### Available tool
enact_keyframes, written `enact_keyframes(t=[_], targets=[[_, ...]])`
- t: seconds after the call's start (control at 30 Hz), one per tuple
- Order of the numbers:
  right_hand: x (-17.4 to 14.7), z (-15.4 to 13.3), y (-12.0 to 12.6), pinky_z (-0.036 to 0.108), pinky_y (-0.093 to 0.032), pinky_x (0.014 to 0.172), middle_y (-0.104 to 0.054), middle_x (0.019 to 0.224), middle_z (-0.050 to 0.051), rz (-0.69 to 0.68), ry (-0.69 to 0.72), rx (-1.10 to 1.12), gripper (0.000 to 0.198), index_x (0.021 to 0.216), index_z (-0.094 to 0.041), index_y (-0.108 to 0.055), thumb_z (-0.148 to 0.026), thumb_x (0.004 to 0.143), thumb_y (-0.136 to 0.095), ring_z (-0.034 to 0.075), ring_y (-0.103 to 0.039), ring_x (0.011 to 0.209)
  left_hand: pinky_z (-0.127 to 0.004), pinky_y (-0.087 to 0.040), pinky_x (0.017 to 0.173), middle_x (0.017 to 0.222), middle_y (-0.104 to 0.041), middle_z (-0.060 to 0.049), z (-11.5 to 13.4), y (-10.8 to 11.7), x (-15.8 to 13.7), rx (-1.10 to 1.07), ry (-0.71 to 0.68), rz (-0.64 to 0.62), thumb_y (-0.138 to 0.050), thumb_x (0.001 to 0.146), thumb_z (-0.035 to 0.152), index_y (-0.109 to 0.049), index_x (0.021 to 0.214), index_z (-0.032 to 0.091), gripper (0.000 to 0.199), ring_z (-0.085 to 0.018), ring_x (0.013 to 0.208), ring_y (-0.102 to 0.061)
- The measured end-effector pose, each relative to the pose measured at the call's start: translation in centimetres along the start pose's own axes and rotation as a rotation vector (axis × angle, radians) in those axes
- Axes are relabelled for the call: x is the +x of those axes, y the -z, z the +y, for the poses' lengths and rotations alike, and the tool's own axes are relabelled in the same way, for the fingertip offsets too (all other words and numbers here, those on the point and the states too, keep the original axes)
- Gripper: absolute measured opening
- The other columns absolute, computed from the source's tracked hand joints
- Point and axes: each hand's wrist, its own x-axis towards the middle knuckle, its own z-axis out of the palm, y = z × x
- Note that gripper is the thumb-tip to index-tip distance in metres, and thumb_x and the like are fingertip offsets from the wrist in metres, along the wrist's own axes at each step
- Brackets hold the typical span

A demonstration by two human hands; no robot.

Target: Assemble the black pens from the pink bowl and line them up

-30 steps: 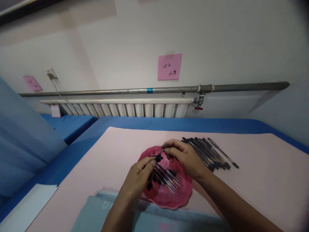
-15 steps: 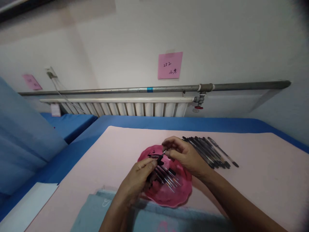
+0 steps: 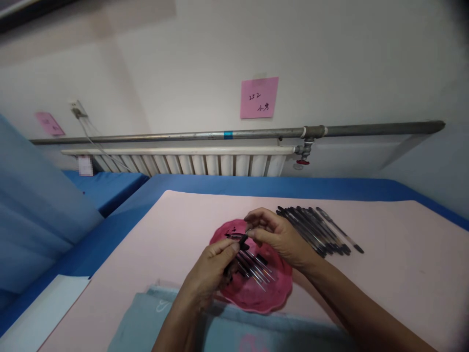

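My left hand is closed on dark pen parts, with a black pen piece sticking out past its thumb. My right hand pinches at the upper end of that piece; the small part between its fingertips is mostly hidden. Both hands are over a pink scalloped plate. Clear pen tubes with dark sections lie on it beneath my hands, and small black bits are near its far rim.
Right of the plate lies a row of black-capped clear pens, one slightly apart. A folded blue-green cloth is at the near edge of the pink table cover. White paper lies left. A radiator runs along the wall.
My right fingertips have come slightly closer to the black piece, and the shiny bit seen between them is now mostly covered. The plate and pens stay as they were.
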Motion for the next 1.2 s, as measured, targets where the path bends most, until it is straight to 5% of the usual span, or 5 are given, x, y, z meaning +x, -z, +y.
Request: enact_keyframes(t=[0.3,0.5,0.77,0.97,1.2], targets=[[0.0,0.4,-1.4,0.021,-0.035,0.044,-0.054,0.056,-0.005,0.053,-0.160,0.278,0.022,0.079,-0.015,-0.061,-0.030,0.065,-0.071,0.007,-0.045,0.045,-0.020,-0.010,0.039,0.044,-0.031,0.009,-0.1,-0.1,0.3,0.039,-0.100,0.061,-0.062,0.073,0.051,-0.069,0.087,0.018,0.036,-0.004,0.038,-0.019],[-0.2,1.1,-2.3,0.020,-0.026,0.041,-0.047,0.047,-0.008,0.226,-0.130,0.208,0.029,0.062,-0.017,-0.054,-0.037,0.065,-0.074,0.005,-0.035,0.041,-0.019,-0.016,0.040,0.047,-0.037,0.008,-0.9,-0.2,0.7,0.071,-0.129,0.074,-0.060,0.075,0.050,-0.067,0.089,0.017,0.037,-0.005,0.041,-0.025],[-0.3,0.9,-3.0,0.027,-0.043,0.073,-0.068,0.077,0.003,0.128,-0.123,0.423,0.020,0.081,-0.018,-0.071,-0.031,0.067,-0.071,0.015,-0.058,0.075,-0.018,-0.013,0.037,0.046,-0.035,0.010,-0.5,-0.7,0.4,-0.046,-0.045,0.071,-0.061,0.074,0.051,-0.054,0.074,0.017,0.035,-0.002,0.037,-0.020],[-0.3,1.3,-3.2,0.025,-0.042,0.067,-0.062,0.066,-0.002,0.221,-0.136,0.416,0.016,0.067,-0.018,-0.066,-0.028,0.062,-0.076,0.011,-0.053,0.063,-0.018,-0.015,0.038,0.045,-0.035,0.010,-0.5,-0.8,0.6,-0.033,-0.067,0.093,-0.061,0.073,0.051,-0.049,0.069,0.018,0.036,-0.002,0.037,-0.022],[-0.3,1.3,-3.2,0.027,-0.042,0.068,-0.065,0.071,0.001,0.213,-0.141,0.400,0.022,0.078,-0.017,-0.070,-0.033,0.063,-0.074,0.014,-0.055,0.069,-0.019,-0.015,0.038,0.047,-0.035,0.010,-0.8,-0.7,0.7,-0.008,-0.072,0.098,-0.059,0.076,0.050,-0.051,0.071,0.017,0.033,-0.003,0.038,-0.023]])
